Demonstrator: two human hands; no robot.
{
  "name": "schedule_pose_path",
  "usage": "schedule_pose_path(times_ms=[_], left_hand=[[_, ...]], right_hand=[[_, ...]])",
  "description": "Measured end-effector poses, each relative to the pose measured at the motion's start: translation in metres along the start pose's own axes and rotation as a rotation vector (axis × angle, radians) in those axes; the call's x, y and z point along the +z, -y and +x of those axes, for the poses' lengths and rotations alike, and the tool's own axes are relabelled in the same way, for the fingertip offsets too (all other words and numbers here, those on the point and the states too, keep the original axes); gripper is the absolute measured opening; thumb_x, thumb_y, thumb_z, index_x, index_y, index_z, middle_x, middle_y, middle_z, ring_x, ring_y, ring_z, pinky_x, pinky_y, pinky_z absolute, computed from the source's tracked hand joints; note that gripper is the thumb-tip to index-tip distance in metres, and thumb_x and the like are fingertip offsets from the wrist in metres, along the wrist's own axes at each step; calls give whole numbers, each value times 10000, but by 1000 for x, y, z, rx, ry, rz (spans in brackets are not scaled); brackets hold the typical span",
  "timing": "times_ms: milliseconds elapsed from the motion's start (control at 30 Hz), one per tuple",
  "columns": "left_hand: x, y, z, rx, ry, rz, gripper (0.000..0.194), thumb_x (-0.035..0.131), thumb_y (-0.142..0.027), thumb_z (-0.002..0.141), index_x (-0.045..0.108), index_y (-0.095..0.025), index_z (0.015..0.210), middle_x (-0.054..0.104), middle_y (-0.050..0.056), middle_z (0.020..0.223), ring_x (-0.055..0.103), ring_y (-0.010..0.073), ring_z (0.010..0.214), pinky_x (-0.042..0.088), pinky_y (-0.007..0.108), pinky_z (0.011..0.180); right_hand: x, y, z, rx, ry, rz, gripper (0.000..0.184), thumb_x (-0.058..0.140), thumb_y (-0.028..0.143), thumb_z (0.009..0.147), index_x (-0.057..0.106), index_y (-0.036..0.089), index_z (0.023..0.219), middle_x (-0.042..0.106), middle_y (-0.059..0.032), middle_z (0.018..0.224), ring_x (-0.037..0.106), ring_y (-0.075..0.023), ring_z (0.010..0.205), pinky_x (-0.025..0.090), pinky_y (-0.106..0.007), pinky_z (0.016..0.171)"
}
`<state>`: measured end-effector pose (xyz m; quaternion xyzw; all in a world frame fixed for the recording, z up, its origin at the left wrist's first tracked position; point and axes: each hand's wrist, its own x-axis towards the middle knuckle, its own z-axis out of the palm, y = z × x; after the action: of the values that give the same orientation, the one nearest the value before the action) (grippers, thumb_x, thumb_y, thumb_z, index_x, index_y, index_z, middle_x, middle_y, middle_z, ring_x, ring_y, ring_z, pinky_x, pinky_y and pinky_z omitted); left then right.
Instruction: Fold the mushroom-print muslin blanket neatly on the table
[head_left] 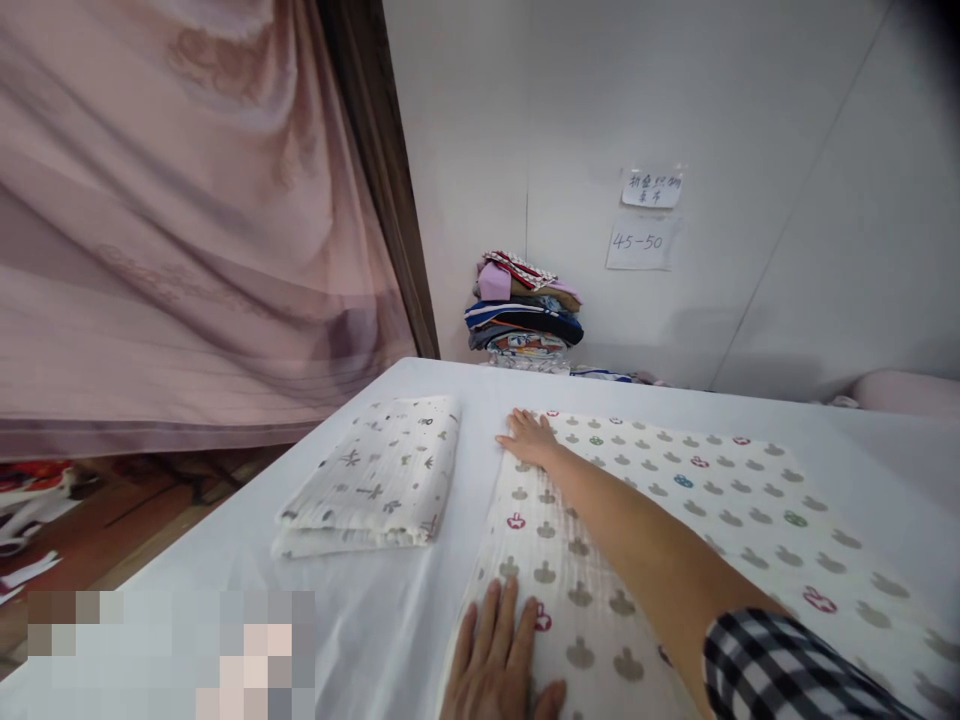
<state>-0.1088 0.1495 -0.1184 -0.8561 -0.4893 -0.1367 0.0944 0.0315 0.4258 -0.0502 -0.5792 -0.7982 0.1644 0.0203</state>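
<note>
A white cloth point(735, 540) printed with grey apple-like shapes and a few red, green and blue ones lies spread over the right part of the white table. My right hand point(529, 438) rests flat on its far left corner, fingers spread. Nearer to me, my left hand point(495, 650) presses flat on the cloth's left edge with its fingers stretched out. Neither hand grips anything. To the left, apart from both hands, sits a folded white cloth point(382, 475) with small dark and green prints.
A white-covered table point(360, 620) carries both cloths. Behind its far edge rises a stack of folded fabrics point(525, 315) against a pale wall with two paper notes point(641, 243). A pink curtain point(187, 220) hangs at left. The lower left corner is pixelated.
</note>
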Motion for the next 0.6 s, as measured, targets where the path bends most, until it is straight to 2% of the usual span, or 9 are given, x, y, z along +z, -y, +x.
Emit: schedule_pose_path(times_ms=[67,167,267,367,467,600], left_hand=[[-2,0,0,-4,15,-17,801,405,-541,831,-60,-306,1439,367,35,1421,448,269,1241,502,463,908],[-6,-3,0,-26,27,-31,760,398,-496,849,-42,-317,1442,322,19,1448,389,261,1285,473,469,956],[-10,-5,0,-64,20,-33,741,394,-471,858,-46,-336,1439,308,8,1458,350,256,1310,441,484,988],[-11,-5,1,-75,14,-39,738,400,-468,856,-44,-360,1435,302,-7,1463,349,253,1311,421,484,1000],[-11,-5,3,-54,-21,-26,743,411,-458,850,-30,-353,1440,335,-7,1450,373,247,1299,422,464,991],[-13,-8,7,-90,-91,1,772,409,-425,830,-57,-343,1440,398,10,1419,394,255,1286,387,482,999]], right_hand=[[-6,1,-8,-2,21,45,751,135,618,868,117,164,1466,18,-38,1535,-2,-210,1396,19,-461,1094],[-11,-9,-35,-34,-24,44,736,144,603,877,91,171,1470,5,-37,1535,-24,-201,1397,11,-424,1099],[-10,-36,-74,-39,-70,-7,721,163,597,879,122,181,1467,40,-40,1535,-21,-209,1397,-12,-407,1099],[-9,-75,-105,54,-96,-47,723,174,595,875,153,174,1462,67,-49,1532,-14,-216,1397,-26,-416,1098],[-12,-106,-113,185,-94,-62,713,195,582,875,195,162,1451,87,-65,1529,19,-222,1396,-3,-447,1096],[-16,-118,-103,235,-77,-50,719,207,606,867,213,178,1445,82,-55,1531,29,-234,1395,38,-483,1089]])
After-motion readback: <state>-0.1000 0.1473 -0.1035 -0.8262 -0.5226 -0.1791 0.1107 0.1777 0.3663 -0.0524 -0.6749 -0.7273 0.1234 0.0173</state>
